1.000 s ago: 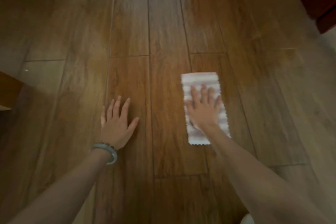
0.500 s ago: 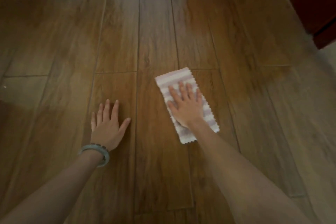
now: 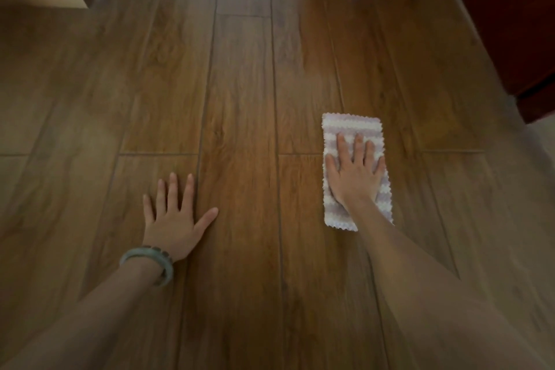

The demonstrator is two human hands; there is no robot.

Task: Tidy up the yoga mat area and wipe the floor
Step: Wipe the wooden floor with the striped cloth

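The flat-pressing right hand [image 3: 356, 179] is sweeping the striped lilac-and-white cloth [image 3: 351, 129] rightward across the brown wooden plank floor [image 3: 240, 84], covering fresh boards, while the open left hand [image 3: 172, 219] is bracing, clasping nothing.

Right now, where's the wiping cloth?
In the head view, the striped cloth lies flat on the wood floor, right of centre, pinned under the right hand; the left hand rests apart on bare boards.
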